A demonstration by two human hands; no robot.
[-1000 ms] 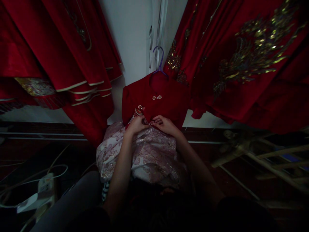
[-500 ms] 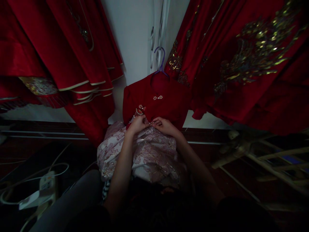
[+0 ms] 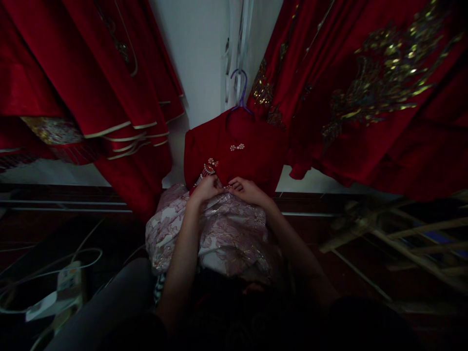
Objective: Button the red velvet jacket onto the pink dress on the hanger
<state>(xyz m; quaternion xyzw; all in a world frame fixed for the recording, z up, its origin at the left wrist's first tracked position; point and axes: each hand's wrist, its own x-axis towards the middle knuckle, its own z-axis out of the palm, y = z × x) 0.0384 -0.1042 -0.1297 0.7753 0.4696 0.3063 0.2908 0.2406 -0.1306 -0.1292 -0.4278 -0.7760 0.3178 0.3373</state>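
Observation:
A red top (image 3: 256,161) hangs by a purple hanger (image 3: 240,92), with a pale floral skirt (image 3: 234,234) spread below it. Two beaded flower fastenings (image 3: 237,146) show near the neckline. Another beaded fastening (image 3: 227,187) sits at the top's lower front, between my hands. My left hand (image 3: 207,189) is closed in a pinch at its left side, just under a beaded fan-shaped ornament (image 3: 208,169). From the right, my right hand (image 3: 249,191) pinches the same fastening, fingers curled. The fingertips partly cover it.
Red garments with pale trim (image 3: 120,87) hang on the left. Red garments with gold sequin work (image 3: 387,78) hang on the right. A power strip (image 3: 69,282) with white cables lies at the lower left. A wooden frame (image 3: 395,234) stands at the lower right.
The whole view has shifted slightly, so things appear a little further left. Both hands stay at the beaded fastening, with hardly any visible change in their grip.

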